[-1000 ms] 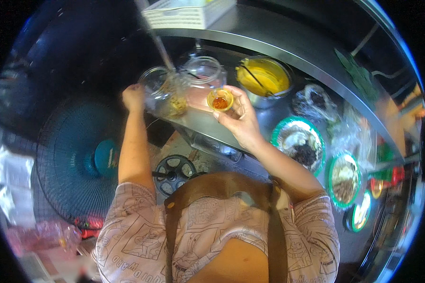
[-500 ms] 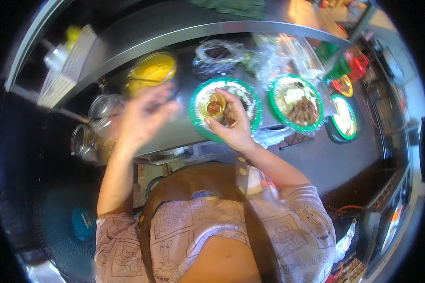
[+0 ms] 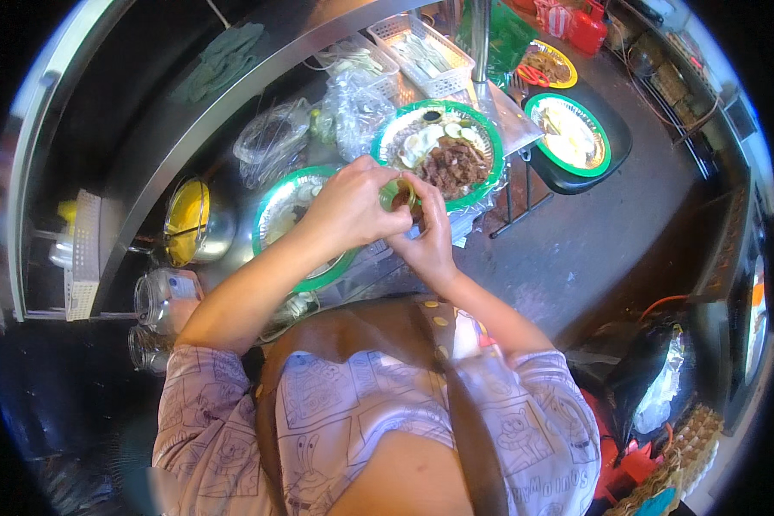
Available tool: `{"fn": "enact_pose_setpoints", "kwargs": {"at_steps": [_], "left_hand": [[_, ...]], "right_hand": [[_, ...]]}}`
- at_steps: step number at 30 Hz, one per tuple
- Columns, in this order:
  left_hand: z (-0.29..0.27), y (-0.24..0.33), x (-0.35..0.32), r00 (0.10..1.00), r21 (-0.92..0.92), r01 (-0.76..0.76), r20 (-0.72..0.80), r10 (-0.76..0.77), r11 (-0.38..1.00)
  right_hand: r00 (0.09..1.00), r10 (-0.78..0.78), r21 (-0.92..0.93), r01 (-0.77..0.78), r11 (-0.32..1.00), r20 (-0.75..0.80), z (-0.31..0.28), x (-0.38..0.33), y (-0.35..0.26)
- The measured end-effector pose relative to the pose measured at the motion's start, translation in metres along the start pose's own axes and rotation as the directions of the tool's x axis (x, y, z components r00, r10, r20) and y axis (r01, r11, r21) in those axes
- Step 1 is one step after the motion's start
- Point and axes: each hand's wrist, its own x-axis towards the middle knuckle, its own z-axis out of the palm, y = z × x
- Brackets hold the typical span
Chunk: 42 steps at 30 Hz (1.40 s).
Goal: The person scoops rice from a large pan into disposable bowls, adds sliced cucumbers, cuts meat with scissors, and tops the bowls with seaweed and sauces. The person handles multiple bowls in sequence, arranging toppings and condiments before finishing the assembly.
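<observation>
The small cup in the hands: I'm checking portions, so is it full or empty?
Not empty: the small cup, held between the left hand and right hand, shows brown contents. How full, cannot tell; fingers hide most of it.

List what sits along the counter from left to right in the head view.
White basket → glass jars → steel pot with yellow contents → green-rimmed plate under the left hand → small cup in both hands → green-rimmed plate of meat → far green-rimmed plate.

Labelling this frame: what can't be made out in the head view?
- Small cup: mostly covered by the left hand and right hand; contents unclear.
- Near green-rimmed plate: food hidden under the left hand.
- Glass jars: blurred near the fisheye rim.
- Far plate: too small.
</observation>
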Motion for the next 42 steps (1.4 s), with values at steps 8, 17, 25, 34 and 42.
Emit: {"fn": "enact_pose_setpoints", "kwargs": {"at_steps": [8, 17, 25, 34, 42], "left_hand": [[0.043, -0.035, 0.097, 0.99, 0.076, -0.051, -0.129, 0.061, 0.996], [0.116, -0.124, 0.171, 0.982, 0.176, 0.151, -0.143, -0.126, 0.973], [0.113, -0.123, 0.188, 0.99, 0.211, 0.113, 0.06, -0.128, 0.971], [0.079, -0.1, 0.142, 0.979, 0.019, 0.12, -0.169, -0.115, 0.993], [-0.111, -0.171, -0.158, 0.665, 0.285, 0.686, -0.619, -0.418, 0.669]], "right_hand": [[0.966, 0.19, -0.131, -0.214, 0.968, -0.177, -0.053, 0.004, 0.05], [0.891, 0.361, 0.094, -0.348, 0.933, -0.276, -0.094, -0.024, 0.062], [0.89, 0.42, 0.15, -0.397, 0.905, -0.179, -0.096, -0.02, 0.069], [0.919, 0.391, 0.222, -0.392, 0.893, 0.05, -0.051, -0.001, 0.029], [0.909, 0.354, 0.261, -0.404, 0.877, 0.22, 0.03, 0.005, -0.002]]}}
